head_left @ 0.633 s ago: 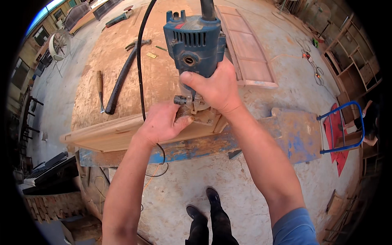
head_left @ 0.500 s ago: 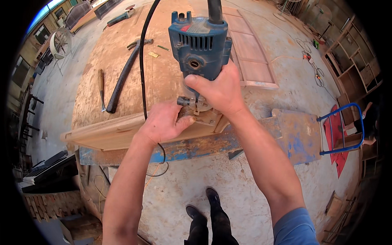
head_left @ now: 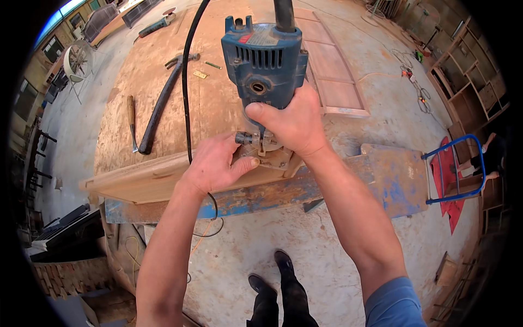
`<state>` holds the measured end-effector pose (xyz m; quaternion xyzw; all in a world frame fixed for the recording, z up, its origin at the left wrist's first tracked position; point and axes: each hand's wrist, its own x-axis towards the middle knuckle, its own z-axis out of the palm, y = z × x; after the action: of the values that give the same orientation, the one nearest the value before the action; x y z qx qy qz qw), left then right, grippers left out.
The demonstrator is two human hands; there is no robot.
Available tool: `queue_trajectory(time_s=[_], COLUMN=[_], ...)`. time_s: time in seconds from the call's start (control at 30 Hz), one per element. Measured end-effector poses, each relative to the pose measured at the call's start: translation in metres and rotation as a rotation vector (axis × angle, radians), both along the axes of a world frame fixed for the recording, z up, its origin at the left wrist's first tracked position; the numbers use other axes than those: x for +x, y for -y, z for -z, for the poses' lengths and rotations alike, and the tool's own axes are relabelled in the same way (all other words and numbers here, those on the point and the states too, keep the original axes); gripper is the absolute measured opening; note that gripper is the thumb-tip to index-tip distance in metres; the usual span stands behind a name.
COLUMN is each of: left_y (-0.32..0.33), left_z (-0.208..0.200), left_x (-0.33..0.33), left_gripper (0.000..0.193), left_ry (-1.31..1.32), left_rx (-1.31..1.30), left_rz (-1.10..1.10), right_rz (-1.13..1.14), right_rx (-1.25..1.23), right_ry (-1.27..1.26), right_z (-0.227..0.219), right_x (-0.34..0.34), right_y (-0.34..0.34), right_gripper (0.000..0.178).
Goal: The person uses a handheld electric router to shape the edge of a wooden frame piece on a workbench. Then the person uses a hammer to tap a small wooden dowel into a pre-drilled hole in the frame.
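My right hand (head_left: 297,122) is wrapped round the lower body of a blue trim router (head_left: 265,68), its thumb across the front. The router stands upright, its clear base plate (head_left: 272,159) on the edge of a wooden panel or drawer-like piece (head_left: 144,180). Close to the router's black knob (head_left: 243,138), my left hand (head_left: 215,163) grips the left side of the base, thumb in front; its other fingertips are partly hidden. The cutting bit cannot be seen. A black power cord (head_left: 186,92) hangs down past my left wrist.
On the plywood top (head_left: 122,117) lie a hammer (head_left: 163,103), a chisel (head_left: 132,122), a brass hinge (head_left: 200,74), a short green pencil-like stick (head_left: 213,65) and an angle grinder (head_left: 155,26). A framed panel (head_left: 335,65) rests behind. A blue-handled cart (head_left: 455,169) and another person (head_left: 493,158) are at right.
The view has shifted slightly. Both hands keep their grip, and the router shows only a slight move to the left on the wood edge.
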<state>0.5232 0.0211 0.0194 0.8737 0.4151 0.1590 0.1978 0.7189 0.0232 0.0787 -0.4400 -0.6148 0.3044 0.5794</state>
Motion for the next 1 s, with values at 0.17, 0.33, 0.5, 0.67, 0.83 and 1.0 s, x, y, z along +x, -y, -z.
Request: queue_trajectory(time_s=[0.17, 0.33, 0.5, 0.67, 0.83, 1.0], left_y=[0.001, 0.0, 0.0, -0.002, -0.001, 0.001], left_z=[0.004, 0.004, 0.003, 0.015, 0.016, 0.003], left_x=[0.0, -0.001, 0.0, 0.0, 0.002, 0.003], left_gripper=[0.053, 0.05, 0.049, 0.064, 0.063, 0.053], left_ry=[0.05, 0.02, -0.004, 0.159, 0.14, -0.011], left_rx=[0.007, 0.006, -0.005, 0.122, 0.104, 0.002], left_rz=[-0.026, -0.032, -0.039, -0.007, -0.033, -0.064], right_rz=[-0.014, 0.028, 0.019, 0.02, 0.041, 0.056], right_rx=[0.015, 0.035, 0.056, 0.015, 0.031, 0.057], right_ry=[-0.02, 0.015, -0.017, 0.004, 0.024, 0.028], right_z=[0.006, 0.004, 0.005, 0.004, 0.004, 0.007], right_x=[0.0, -0.003, -0.005, -0.003, -0.002, -0.001], right_y=[-0.005, -0.005, -0.009, -0.006, -0.007, -0.009], right_gripper=[0.053, 0.054, 0.053, 0.052, 0.051, 0.052])
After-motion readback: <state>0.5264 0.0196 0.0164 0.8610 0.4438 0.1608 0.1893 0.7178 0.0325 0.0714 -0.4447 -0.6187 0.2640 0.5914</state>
